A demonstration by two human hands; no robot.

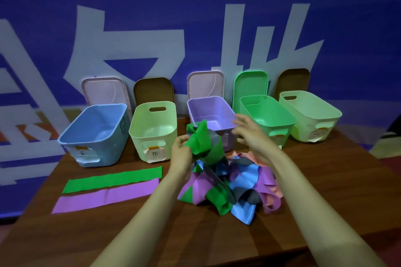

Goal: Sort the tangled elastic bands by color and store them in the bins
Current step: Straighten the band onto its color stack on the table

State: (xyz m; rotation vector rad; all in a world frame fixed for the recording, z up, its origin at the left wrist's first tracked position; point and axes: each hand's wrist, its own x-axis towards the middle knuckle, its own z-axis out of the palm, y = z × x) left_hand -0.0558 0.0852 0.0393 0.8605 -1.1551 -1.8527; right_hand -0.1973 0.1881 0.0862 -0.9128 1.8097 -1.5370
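Five bins stand in a row at the back of the counter point(86, 234). From left to right they are a blue bin point(108, 147), a pale yellow bin point(138, 134), a purple bin point(208, 106), a green bin point(267, 112) and a cream bin point(310, 115). All are open, and no bands show inside them. A lid leans on the wall behind each one, and paper labels are taped to their fronts.

The left grip point(181, 154) is closed round a green band point(201, 141) and holds its bunched end up in front of the purple bin. The band's lower part trails down into the pile point(234, 180). A grey band point(213, 136) shows just behind the raised green one.

The right grip point(251, 134) is wide, with its fingers spread and holding nothing. It hovers above the pile, near the front of the purple and green bins.

The pile lies at mid-counter, a tangle of blue, purple, green, grey and orange bands.

Two bands lie flat and side by side to the left of the pile, a green strip point(112, 179) and, nearer the camera, a purple strip point(106, 196).
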